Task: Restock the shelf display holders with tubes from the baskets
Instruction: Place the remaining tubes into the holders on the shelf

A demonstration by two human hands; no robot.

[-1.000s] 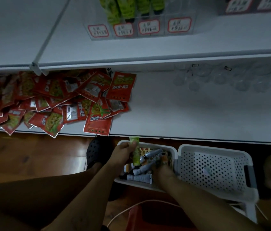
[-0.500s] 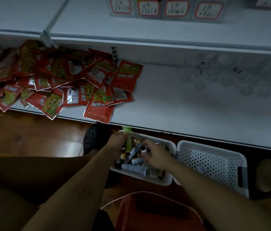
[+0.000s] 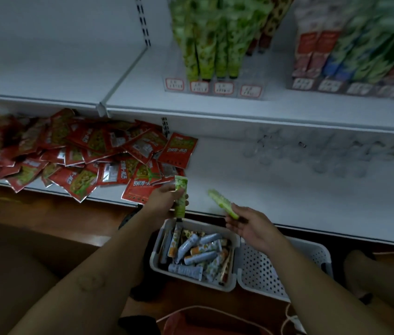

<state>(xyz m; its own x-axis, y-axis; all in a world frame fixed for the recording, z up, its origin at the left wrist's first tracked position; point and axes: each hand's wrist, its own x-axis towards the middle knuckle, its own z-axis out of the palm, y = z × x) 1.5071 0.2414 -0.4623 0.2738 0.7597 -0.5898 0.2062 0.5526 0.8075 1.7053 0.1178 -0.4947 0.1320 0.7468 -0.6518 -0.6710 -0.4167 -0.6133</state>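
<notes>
Left hand [image 3: 164, 199] curls round a crimped green tube [image 3: 181, 195]; right hand [image 3: 251, 229] loosely pinches a second tube [image 3: 222, 204]. Both have risen from the plastic basket [image 3: 191, 282].

- Shelf [image 3: 288, 189]: smooth white sheet, seemingly painted metal, matt with a faint sheen.
- Red sachets [image 3: 82, 151]: glossy, crinkled foil-like film, bright at the edges.
- Tube basket [image 3: 153, 259] and perforated basket [image 3: 259, 269]: white moulded plastic, dull and smooth.
- Upright green tube [image 3: 181, 197] in the left hand [image 3: 164, 199] and slanted green tube [image 3: 220, 201] in the right hand [image 3: 251, 226]: soft plastic skin, slightly shiny (print too blurred to read).
- Basket tubes [image 3: 199, 257]: glossy plastic.
- Display holders [image 3: 251, 76]: clear plastic with paper-like labels [image 3: 223, 88].
- Floor [image 3: 46, 213]: brown wood, polished and reflective.
</notes>
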